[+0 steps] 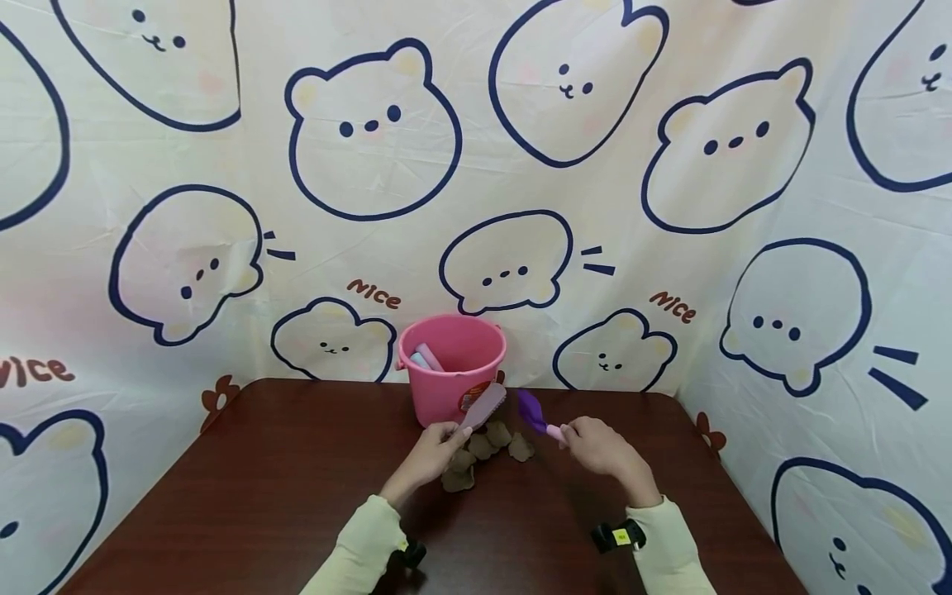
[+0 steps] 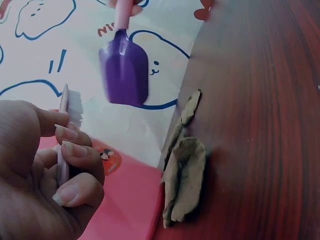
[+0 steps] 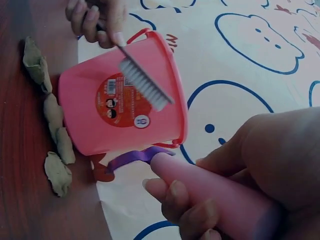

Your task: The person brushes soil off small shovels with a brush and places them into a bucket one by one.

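My left hand (image 1: pixel 431 453) grips a small pinkish-grey brush (image 1: pixel 485 405) by its handle, raised in front of the pink bucket (image 1: pixel 426 395). Pale bristles on the brush (image 3: pixel 145 85) show in the right wrist view. In my right hand (image 1: pixel 601 446) is a toy shovel (image 1: pixel 531 411) with a purple blade and a pink handle, the fingers curled round the handle. The blade hangs above the table, apart from the brush. Below and between both hands lie several crumpled brown pieces (image 1: pixel 521 448), like dry leaves or flattened clay; what they are I cannot tell.
Inside the bucket, light blue and pink items (image 1: pixel 429 358) lean against the left wall. The dark brown table (image 1: pixel 312 496) runs back to a cloth backdrop (image 1: pixel 372 182) printed with cartoon faces, which also rises on both sides.
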Demonstrator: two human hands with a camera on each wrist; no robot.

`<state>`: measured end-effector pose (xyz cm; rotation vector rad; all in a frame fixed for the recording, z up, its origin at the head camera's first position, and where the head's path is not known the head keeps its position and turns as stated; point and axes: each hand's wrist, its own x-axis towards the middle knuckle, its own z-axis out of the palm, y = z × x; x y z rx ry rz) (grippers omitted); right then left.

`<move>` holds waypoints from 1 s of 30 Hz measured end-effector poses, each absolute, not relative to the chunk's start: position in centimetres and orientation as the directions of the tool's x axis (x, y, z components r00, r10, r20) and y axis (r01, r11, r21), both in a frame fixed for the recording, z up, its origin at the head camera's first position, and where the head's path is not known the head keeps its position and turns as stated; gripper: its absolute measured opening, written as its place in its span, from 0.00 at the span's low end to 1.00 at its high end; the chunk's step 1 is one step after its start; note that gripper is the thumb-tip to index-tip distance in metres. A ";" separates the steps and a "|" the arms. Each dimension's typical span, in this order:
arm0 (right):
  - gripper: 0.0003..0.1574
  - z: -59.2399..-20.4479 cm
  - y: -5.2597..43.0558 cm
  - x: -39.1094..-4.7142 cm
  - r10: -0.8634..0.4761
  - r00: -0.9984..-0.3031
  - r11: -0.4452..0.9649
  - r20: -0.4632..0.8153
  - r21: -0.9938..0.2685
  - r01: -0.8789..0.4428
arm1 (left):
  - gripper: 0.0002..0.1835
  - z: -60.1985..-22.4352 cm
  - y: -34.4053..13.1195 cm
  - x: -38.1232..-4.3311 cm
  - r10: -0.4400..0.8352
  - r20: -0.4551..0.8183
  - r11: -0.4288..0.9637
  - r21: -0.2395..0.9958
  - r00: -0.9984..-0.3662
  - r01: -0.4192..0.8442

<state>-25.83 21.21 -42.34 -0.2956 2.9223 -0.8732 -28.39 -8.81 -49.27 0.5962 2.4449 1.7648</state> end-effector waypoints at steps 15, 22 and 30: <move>0.21 -44.0 21.2 -26.9 -0.245 -0.969 0.696 -0.022 -0.700 -0.161 | 0.18 -48.2 -8.0 -27.7 0.382 0.230 0.278 0.895 -0.895 0.349; 0.23 -44.0 21.0 -27.0 -0.292 -0.956 0.669 -0.025 -0.720 -0.185 | 0.16 -48.1 -7.4 -27.4 0.408 0.213 0.238 0.914 -0.888 0.329; 0.18 -43.8 20.4 -26.7 -0.315 -0.949 0.679 -0.003 -0.700 -0.223 | 0.15 -48.2 -6.5 -27.0 0.409 0.207 0.234 0.918 -0.889 0.321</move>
